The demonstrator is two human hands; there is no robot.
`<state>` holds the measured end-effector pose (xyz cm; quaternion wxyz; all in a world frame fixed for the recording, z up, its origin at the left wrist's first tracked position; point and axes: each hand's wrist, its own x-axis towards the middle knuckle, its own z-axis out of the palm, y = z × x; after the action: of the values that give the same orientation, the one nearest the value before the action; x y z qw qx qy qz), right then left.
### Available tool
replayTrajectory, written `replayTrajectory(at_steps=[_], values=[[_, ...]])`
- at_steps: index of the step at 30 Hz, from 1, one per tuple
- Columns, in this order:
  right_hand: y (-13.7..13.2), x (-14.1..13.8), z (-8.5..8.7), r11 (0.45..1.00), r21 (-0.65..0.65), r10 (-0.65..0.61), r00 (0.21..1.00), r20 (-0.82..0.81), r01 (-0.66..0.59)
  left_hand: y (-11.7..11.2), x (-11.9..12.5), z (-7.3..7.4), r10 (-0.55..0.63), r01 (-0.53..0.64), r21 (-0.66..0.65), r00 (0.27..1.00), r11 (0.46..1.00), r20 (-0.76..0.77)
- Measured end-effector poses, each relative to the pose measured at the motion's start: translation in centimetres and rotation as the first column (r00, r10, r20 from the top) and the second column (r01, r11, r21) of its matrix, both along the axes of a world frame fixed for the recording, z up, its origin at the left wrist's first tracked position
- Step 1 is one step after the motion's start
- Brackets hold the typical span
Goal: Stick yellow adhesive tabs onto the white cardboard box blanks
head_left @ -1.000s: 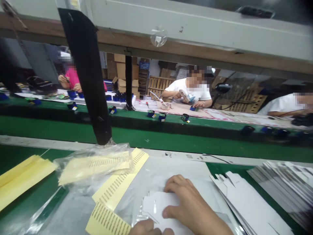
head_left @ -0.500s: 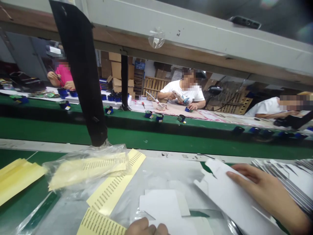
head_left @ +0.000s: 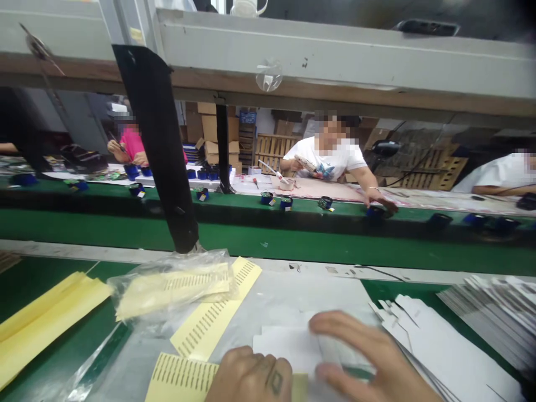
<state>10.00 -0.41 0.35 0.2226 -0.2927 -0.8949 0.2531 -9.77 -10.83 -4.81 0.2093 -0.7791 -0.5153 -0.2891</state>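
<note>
My left hand (head_left: 251, 377) is at the bottom centre with its fingers curled under, knuckles up, at the near edge of a flat white card (head_left: 285, 346). It lies partly over a yellow printed label sheet (head_left: 180, 377). What the curled fingers hold is hidden. My right hand (head_left: 368, 357) is blurred by motion. Its fingers are stretched out and apart over the right part of the white card, and I see nothing in them. The card lies on a clear plastic sheet (head_left: 293, 290).
A fanned stack of white die-cut card blanks (head_left: 435, 346) lies right of my hands, with a grey stack (head_left: 494, 304) beyond. A plastic bag of yellow sheets (head_left: 176, 282), another label sheet (head_left: 213, 318) and yellow paper (head_left: 46, 312) lie left. A black post (head_left: 163, 162) stands behind. People work across the green conveyor (head_left: 293, 245).
My right hand has swung left from the stack of card blanks to above the white card, and the blank it held is gone from it. My left hand has come further into view.
</note>
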Motion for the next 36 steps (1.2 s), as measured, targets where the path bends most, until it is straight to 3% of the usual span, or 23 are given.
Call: replayTrajectory(at_steps=[1, 3, 6, 10, 13, 16, 20, 24, 26, 29, 31, 33, 35, 36], values=[[-0.9, -1.3, 0.0, 0.992, -0.072, 0.107, 0.994, -0.016, -0.108, 0.0, -0.2, 0.3, 0.000, 0.000, -0.007, 1.000, 1.000, 0.018], [-1.9, -3.0, -0.2, 0.962, -0.187, 0.191, 0.980, -0.061, -0.199, 0.0, -0.4, 0.9, 0.003, 0.001, -0.053, 0.997, 0.999, 0.081], [-1.8, -3.9, -0.8, 0.954, -0.269, 0.114, 0.989, -0.092, -0.135, -0.1, -0.8, 1.4, 0.037, -0.008, -0.166, 0.984, 0.986, 0.176], [-0.7, -3.6, -1.4, 0.964, -0.248, 0.063, 0.987, -0.146, -0.098, -0.1, -1.0, 1.4, 0.065, -0.030, -0.197, 0.982, 0.980, 0.176], [-0.6, -3.4, -1.8, 0.966, -0.167, 0.166, 0.968, -0.187, -0.198, -0.1, -1.0, 1.2, 0.084, -0.051, -0.203, 0.984, 0.978, 0.158], [-0.8, -3.4, -2.5, 0.967, 0.045, 0.256, 0.941, -0.221, -0.252, -0.4, -0.9, 1.4, 0.125, -0.070, -0.282, 0.975, 0.957, 0.184], [-1.1, -3.5, -3.1, 0.923, 0.323, 0.297, 0.920, -0.255, -0.208, -0.7, -1.0, 2.4, 0.198, -0.049, -0.437, 0.932, 0.898, 0.304], [-1.6, -3.8, -3.3, 0.912, 0.386, 0.272, 0.906, -0.324, -0.136, -0.8, -1.6, 3.4, 0.217, 0.048, -0.520, 0.873, 0.853, 0.436], [-1.8, -3.9, -3.1, 0.926, 0.343, 0.275, 0.903, -0.331, -0.157, -0.8, -1.9, 3.9, 0.201, 0.101, -0.543, 0.861, 0.834, 0.468], [-1.9, -3.5, -2.2, 0.964, 0.170, 0.251, 0.903, -0.349, -0.202, -0.7, -1.9, 4.2, 0.255, 0.052, -0.577, 0.862, 0.815, 0.439], [-1.5, -3.0, -1.2, 0.990, 0.007, 0.136, 0.927, -0.350, -0.143, -0.6, -1.6, 3.7, 0.238, -0.020, -0.520, 0.904, 0.854, 0.356], [-0.8, -2.7, -0.1, 0.984, -0.164, 0.022, 0.964, -0.265, -0.068, -0.6, -1.2, 2.6, 0.112, -0.028, -0.352, 0.969, 0.936, 0.221], [0.0, -2.8, 0.8, 0.950, -0.309, 0.019, 0.994, -0.108, -0.052, -0.7, -0.7, 0.8, -0.044, 0.057, -0.186, 0.996, 0.981, 0.073], [0.3, -3.1, 1.0, 0.931, -0.360, 0.055, 0.998, -0.024, -0.060, -0.9, -0.4, -0.2, -0.098, 0.105, -0.176, 0.994, 0.979, 0.049]])
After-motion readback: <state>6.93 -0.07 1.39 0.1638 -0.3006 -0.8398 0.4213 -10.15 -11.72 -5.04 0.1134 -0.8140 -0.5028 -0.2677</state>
